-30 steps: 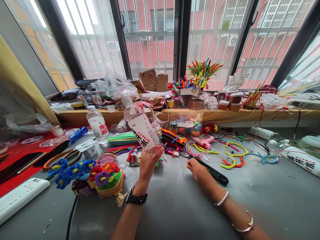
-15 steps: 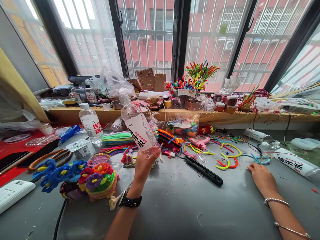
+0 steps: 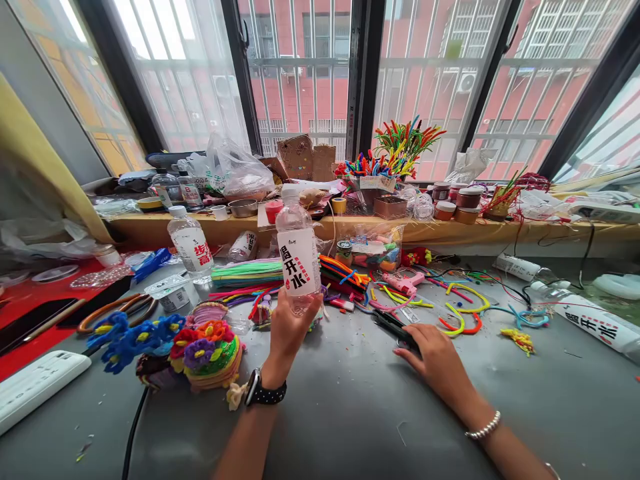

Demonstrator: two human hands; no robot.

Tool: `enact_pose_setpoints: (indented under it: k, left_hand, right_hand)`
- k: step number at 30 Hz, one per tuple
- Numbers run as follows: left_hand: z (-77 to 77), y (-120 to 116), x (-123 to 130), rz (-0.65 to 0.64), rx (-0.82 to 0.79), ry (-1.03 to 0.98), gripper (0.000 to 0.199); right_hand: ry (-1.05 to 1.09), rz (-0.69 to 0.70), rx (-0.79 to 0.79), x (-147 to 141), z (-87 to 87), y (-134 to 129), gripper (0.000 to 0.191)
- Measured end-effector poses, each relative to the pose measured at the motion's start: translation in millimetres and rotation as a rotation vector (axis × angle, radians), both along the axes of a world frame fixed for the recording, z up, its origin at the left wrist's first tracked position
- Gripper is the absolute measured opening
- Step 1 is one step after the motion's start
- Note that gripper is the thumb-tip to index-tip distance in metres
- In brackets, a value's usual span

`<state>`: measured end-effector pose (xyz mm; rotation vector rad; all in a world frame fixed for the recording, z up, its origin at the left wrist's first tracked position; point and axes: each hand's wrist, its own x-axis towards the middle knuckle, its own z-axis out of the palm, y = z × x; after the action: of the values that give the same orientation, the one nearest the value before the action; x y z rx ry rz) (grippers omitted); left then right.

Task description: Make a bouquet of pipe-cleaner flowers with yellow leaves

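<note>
My left hand (image 3: 293,320) grips a clear plastic water bottle (image 3: 296,250) near its base. The bottle is upright, with a white label and black lettering. On the grey table, my right hand (image 3: 433,357) has its fingers and thumb around the handle of a black utility knife (image 3: 393,325); its handle end is hidden by the fingers. Left of the bottle lies a bundle of green pipe cleaners (image 3: 245,273), with orange and black ones (image 3: 345,277) to its right. Blue pipe-cleaner flowers (image 3: 135,340) and a flower-topped piece (image 3: 213,357) sit near my left wrist.
Another water bottle (image 3: 191,247) stands at left; one (image 3: 590,320) lies at right. A pink glue gun (image 3: 404,283), curved pipe cleaners (image 3: 463,313) and a yellow piece (image 3: 519,341) lie on the table. A power strip (image 3: 43,383) is front left. The windowsill (image 3: 440,230) is crowded.
My right hand has moved left from the table's right side onto the utility knife, uncovering the yellow piece. The bottle in my left hand has turned from tilted to upright.
</note>
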<state>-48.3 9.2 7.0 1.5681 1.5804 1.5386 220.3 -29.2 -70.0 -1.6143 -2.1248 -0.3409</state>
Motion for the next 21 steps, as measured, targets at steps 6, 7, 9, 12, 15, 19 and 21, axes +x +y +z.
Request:
enact_pose_setpoints:
  k: [6,7,9,12,15,19,21]
  left_hand:
    - [1.8,-4,4,-0.047,-0.005,0.074,0.047]
    - [1.2,-4,5,-0.056,-0.006,0.097,0.048]
    - [-0.3,-4,6,-0.053,0.002,0.150,0.049]
    - [-2.9,-3,8,-0.047,0.020,0.214,0.050]
    - [-5.9,-2,9,-0.039,0.024,0.266,0.051]
    - [-10.1,-2,11,-0.012,0.049,0.366,0.056]
    - [-11.8,-2,11,0.024,0.087,0.445,0.059]
  right_hand:
    - [-0.014,-0.031,0.004,-15,4.2,10,0.022]
    - [0.014,0.008,0.009,-17,4.7,11,0.021]
    - [0.078,0.110,-0.010,-26,4.9,13,0.021]
    - [0.139,0.167,-0.147,-54,2.8,15,0.024]
    - [0.124,0.153,-0.271,-88,-0.3,16,0.052]
    - [0.106,0.221,-0.318,-110,-2.8,15,0.055]
    - [0.089,0.277,-0.307,-110,-3.2,13,0.048]
